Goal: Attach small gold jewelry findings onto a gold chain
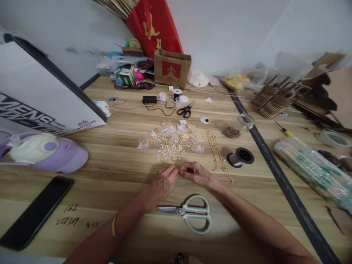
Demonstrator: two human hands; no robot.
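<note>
My left hand [164, 180] and my right hand [195, 173] meet over the wooden table, fingertips pinched together. Whatever lies between them is too small to make out; faint thin strands seem to hang below. Just beyond my fingers is a pile of small clear and gold beads [170, 148], with small plastic bags [189, 134] of findings behind it. A gold chain [217, 156] lies to the right of my right hand. Close to me, scissors with pale green handles [196, 214] rest below my hands.
Right of the chain stands a spool of thin wire [239, 157], with a tub of brown beads [233, 132] behind. Black scissors [186, 109] lie farther back. On the left are a phone [37, 211], a purple visor cap [66, 156] and a large white box [41, 88]. Bundled sticks [310, 167] lie right.
</note>
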